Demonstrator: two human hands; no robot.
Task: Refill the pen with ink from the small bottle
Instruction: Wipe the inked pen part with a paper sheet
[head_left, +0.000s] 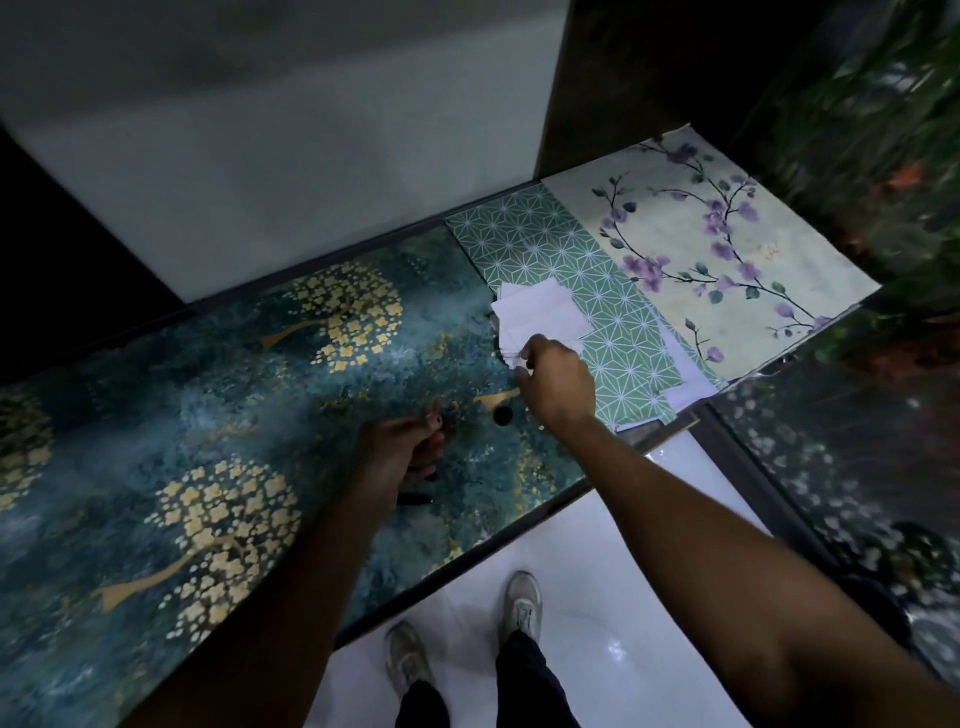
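Observation:
My left hand is closed around a reddish pen part whose tip pokes up past the fingers, low over the dark teal floral tabletop. A dark pen piece lies on the table just below that hand. A small round black object, either the ink bottle or its cap, stands between my hands. My right hand reaches to the stack of white paper sheets and pinches its near edge.
A green geometric sheet and a cream sheet with purple flowers cover the table's right end. A white wall panel rises behind. The table's front edge runs above a white floor with my shoes.

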